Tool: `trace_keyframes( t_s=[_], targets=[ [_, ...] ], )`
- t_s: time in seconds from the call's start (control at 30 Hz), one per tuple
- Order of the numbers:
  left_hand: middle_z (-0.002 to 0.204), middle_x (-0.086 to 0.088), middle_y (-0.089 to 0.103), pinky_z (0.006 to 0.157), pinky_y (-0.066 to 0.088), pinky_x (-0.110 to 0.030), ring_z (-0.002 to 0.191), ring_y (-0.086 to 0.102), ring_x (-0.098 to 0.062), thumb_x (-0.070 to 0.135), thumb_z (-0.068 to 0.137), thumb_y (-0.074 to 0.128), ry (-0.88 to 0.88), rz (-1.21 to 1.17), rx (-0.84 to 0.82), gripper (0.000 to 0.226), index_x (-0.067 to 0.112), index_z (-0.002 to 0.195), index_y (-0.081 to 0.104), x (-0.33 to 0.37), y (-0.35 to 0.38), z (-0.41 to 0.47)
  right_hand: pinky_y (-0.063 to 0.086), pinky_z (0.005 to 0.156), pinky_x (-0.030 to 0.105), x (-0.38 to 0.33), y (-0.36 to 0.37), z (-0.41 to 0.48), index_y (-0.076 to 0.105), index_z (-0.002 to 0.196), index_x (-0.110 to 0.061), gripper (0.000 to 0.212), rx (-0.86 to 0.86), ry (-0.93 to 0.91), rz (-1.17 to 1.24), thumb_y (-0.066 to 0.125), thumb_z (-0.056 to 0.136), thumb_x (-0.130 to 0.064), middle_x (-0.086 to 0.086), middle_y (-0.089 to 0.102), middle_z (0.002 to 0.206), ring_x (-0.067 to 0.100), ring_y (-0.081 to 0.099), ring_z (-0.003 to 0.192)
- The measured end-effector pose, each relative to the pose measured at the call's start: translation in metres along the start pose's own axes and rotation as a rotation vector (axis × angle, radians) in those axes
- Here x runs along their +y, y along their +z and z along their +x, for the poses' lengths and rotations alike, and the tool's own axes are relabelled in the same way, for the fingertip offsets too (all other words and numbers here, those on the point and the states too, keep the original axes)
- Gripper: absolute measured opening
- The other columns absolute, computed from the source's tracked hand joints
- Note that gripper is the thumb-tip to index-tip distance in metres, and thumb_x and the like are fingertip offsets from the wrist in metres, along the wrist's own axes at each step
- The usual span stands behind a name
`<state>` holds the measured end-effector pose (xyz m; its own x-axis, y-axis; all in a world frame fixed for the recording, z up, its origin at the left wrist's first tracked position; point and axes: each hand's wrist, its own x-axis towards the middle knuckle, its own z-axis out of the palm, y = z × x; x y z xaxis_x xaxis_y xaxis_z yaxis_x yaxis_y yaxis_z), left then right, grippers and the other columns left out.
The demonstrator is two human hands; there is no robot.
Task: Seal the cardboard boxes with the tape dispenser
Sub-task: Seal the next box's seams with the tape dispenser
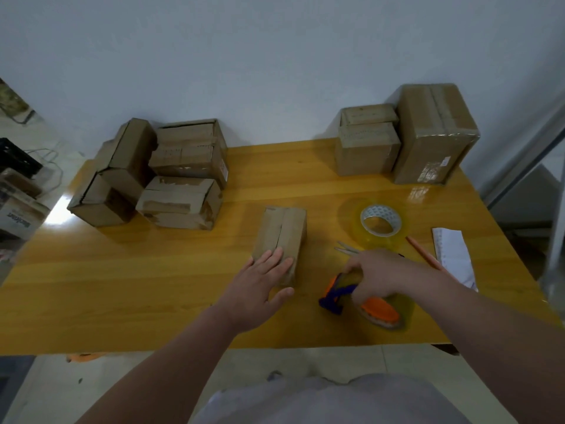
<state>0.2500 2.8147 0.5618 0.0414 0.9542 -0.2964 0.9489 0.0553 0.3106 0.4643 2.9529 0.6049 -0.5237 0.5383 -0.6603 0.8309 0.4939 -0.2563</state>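
A small cardboard box (282, 232) stands in the middle of the yellow wooden table (153, 270), its top flaps meeting along a centre seam. My left hand (263, 280) lies flat on the box's near end, fingers straight, thumb down its front face. To the right, my right hand (374, 275) grips the orange and blue tape dispenser (367, 304), which lies on the table with its clear tape roll toward me. The dispenser is apart from the box.
Several unsealed boxes (183, 175) are piled at the back left. Taped boxes (428, 133) stand at the back right against the wall. A spare clear tape roll (379, 223), tweezers (347, 249), a pencil (425, 252) and a folded paper (454, 254) lie at right.
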Motion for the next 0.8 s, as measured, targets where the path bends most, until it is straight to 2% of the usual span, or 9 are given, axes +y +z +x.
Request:
trace_keyframes(
  t_s=[0.07,0.13,0.2,0.33,0.43,0.5,0.67,0.73,0.8],
  targets=[
    [0.160,0.009,-0.004,0.119,-0.003,-0.032,0.145,-0.009,-0.004,0.066,0.092,0.013,0.014,-0.015,0.007,0.071,0.031,0.153,0.009,-0.002,0.000,0.000,0.051,0.066,0.029,0.005,0.004,-0.001,0.048,0.133,-0.038,0.067,0.129,0.031,0.043,0.075,0.072,-0.049,-0.011,0.055,0.100,0.009,0.054,0.081],
    [0.161,0.008,0.000,0.119,-0.002,-0.032,0.142,-0.008,0.000,0.052,0.092,0.026,0.016,-0.062,0.028,0.068,0.027,0.154,0.011,-0.003,0.000,0.001,0.051,0.074,0.032,0.008,0.011,-0.001,0.042,0.136,-0.041,0.064,0.261,0.041,0.052,0.068,0.080,-0.055,-0.005,0.057,0.114,0.013,0.054,0.094],
    [0.161,0.007,0.004,0.121,0.001,-0.033,0.146,-0.004,-0.004,0.038,0.091,0.043,0.016,-0.084,0.045,0.070,0.024,0.153,0.014,-0.006,-0.001,0.001,0.049,0.076,0.032,0.009,0.022,0.002,0.036,0.138,-0.040,0.053,0.343,0.024,0.000,0.059,0.091,-0.046,-0.001,0.055,0.119,0.018,0.054,0.103],
    [0.161,0.007,0.001,0.121,0.007,-0.039,0.148,-0.003,-0.010,0.025,0.085,0.059,0.017,-0.005,0.028,0.082,0.026,0.153,0.015,-0.010,-0.004,0.004,0.052,0.068,0.033,0.009,0.044,0.011,0.032,0.133,-0.034,0.054,0.328,0.016,-0.074,0.062,0.090,-0.027,-0.002,0.060,0.110,0.019,0.059,0.094],
    [0.160,0.006,-0.012,0.121,0.004,-0.044,0.147,-0.014,-0.019,0.018,0.083,0.066,-0.020,0.047,0.088,0.084,0.039,0.150,0.019,-0.015,0.000,0.002,0.050,0.068,0.032,0.005,0.050,0.013,0.037,0.127,-0.030,0.050,0.272,0.002,-0.163,0.064,0.086,-0.035,-0.002,0.058,0.110,0.020,0.058,0.098],
    [0.160,0.004,-0.013,0.118,0.011,-0.041,0.147,-0.010,-0.022,0.014,0.084,0.068,-0.084,0.007,0.168,0.086,0.043,0.149,0.020,-0.018,0.004,0.001,0.049,0.072,0.031,0.000,0.049,0.014,0.043,0.125,-0.029,0.047,0.296,-0.012,-0.176,0.063,0.086,-0.045,-0.001,0.053,0.117,0.019,0.054,0.107],
    [0.156,0.000,0.027,0.109,0.035,-0.036,0.142,0.031,-0.020,0.014,0.081,0.075,-0.301,-0.332,0.401,0.100,0.029,0.153,0.007,-0.021,0.011,0.009,0.048,0.093,0.036,-0.018,0.043,0.025,0.048,0.137,-0.029,0.044,0.394,-0.072,0.042,0.056,0.094,-0.034,-0.001,0.052,0.131,0.021,0.051,0.121],
    [0.147,-0.002,0.043,0.103,0.043,-0.037,0.132,0.046,-0.022,0.015,0.080,0.077,-0.402,-0.484,0.439,0.099,0.024,0.154,0.011,-0.025,0.013,0.014,0.039,0.107,0.037,-0.027,0.043,0.029,0.037,0.146,-0.028,0.053,0.333,-0.101,0.120,0.054,0.096,-0.028,0.000,0.046,0.145,0.021,0.042,0.133],
    [0.137,-0.003,0.056,0.099,0.047,-0.039,0.124,0.054,-0.024,0.013,0.082,0.075,-0.451,-0.611,0.427,0.085,0.020,0.151,0.027,-0.027,0.015,0.018,0.033,0.112,0.034,-0.036,0.041,0.032,0.025,0.152,-0.027,0.062,0.252,-0.128,0.214,0.053,0.097,-0.024,-0.002,0.038,0.152,0.020,0.035,0.139]
  ],
)
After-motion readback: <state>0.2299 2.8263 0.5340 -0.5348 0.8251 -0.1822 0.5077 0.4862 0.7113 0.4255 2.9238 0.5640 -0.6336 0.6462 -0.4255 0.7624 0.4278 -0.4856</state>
